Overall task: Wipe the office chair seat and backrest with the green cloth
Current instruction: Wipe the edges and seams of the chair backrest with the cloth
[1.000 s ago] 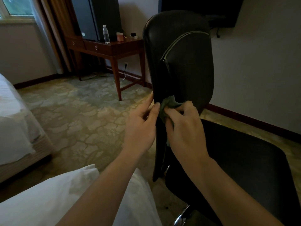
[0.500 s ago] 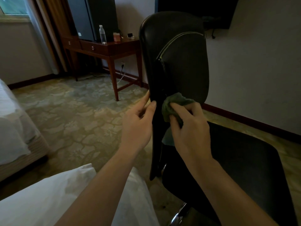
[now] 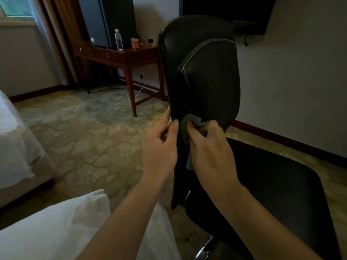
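Head view: the green cloth point(image 3: 185, 126), dull and bunched into a wad with a paler tail hanging below, lies against the lower left edge of the black backrest point(image 3: 206, 72), above the dark seat point(image 3: 272, 184). The right hand point(image 3: 210, 152) has its grip curled around the wad. Just to its left, the left hand point(image 3: 159, 149) keeps a narrow grip, pinching the backrest edge.

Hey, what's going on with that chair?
A person is cleaning it. The right hand presses a bunched green cloth against the lower part of the black backrest, close to its edge. The left hand grips that edge, likely to steady it. The seat lies below with no hand or cloth on it. A wooden desk with a water bottle stands behind.
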### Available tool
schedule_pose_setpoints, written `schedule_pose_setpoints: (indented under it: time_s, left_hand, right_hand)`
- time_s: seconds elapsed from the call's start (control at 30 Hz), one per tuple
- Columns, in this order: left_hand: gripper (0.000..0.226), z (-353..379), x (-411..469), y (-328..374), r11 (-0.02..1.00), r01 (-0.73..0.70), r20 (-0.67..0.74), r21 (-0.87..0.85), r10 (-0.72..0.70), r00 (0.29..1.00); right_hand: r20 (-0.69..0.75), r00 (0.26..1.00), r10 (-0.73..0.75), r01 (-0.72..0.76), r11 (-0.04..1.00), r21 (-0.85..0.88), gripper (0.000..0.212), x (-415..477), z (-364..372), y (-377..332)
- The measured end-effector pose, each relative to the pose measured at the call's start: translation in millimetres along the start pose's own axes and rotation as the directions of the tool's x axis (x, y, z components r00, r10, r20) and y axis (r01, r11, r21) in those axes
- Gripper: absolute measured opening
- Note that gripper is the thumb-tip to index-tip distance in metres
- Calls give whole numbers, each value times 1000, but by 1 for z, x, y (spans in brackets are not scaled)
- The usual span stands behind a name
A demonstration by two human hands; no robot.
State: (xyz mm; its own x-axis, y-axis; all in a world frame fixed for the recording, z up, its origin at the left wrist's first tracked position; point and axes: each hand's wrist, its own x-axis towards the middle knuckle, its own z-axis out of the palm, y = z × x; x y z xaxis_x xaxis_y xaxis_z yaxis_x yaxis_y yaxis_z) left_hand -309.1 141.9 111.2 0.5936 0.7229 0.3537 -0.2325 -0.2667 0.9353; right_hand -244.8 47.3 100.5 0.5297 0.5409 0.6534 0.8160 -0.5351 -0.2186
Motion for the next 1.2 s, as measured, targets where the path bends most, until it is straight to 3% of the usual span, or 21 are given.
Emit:
schedule_pose_setpoints:
  time_s: [0.2, 0.27, 0.4, 0.53, 0.7, 0.83, 0.97, 1.13, 1.2]
  left_hand:
    - [41, 2, 0, -3, 1000, -3, -9, -10, 3, 1000]
    - [43, 0, 1, -5, 1000, 0, 8, -17, 0, 1000]
    - [52, -6, -1, -11, 1000, -19, 70, 7, 19, 997]
    - [59, -9, -5, -17, 999, -37, 86, 38, 34, 996]
    - [55, -12, -2, -18, 999, -24, 95, 31, 21, 995]
    - [44, -10, -2, -13, 1000, -1, 59, -9, 1, 998]
    - [47, -7, -5, -10, 1000, -13, 30, -22, 14, 999]
    - [48, -5, -4, -11, 998, 0, 36, -64, 2, 999]
    - [49, -4, -4, -13, 997, 4, 40, -78, -1, 999]
  right_hand:
    - [55, 998, -42, 44, 998, -41, 43, -9, 6, -4]
    - [142, 990, -27, 35, 998, -57, 41, -14, 6, -3]
    - [414, 906, 84, -66, 996, -58, 36, -37, 9, 21]
    - [221, 967, 125, -165, 971, 171, 29, -57, 6, 33]
    - [5, 999, 41, -42, 975, 217, 32, -32, -6, 17]
    - [12, 1000, -17, 14, 985, 174, 29, -13, 4, 5]
    - [22, 999, 29, -32, 991, 127, 24, -16, 20, -3]
    - [191, 981, 28, -38, 998, 46, 23, -46, 39, 12]
    - [183, 982, 44, -64, 993, 103, 24, -59, 35, 22]
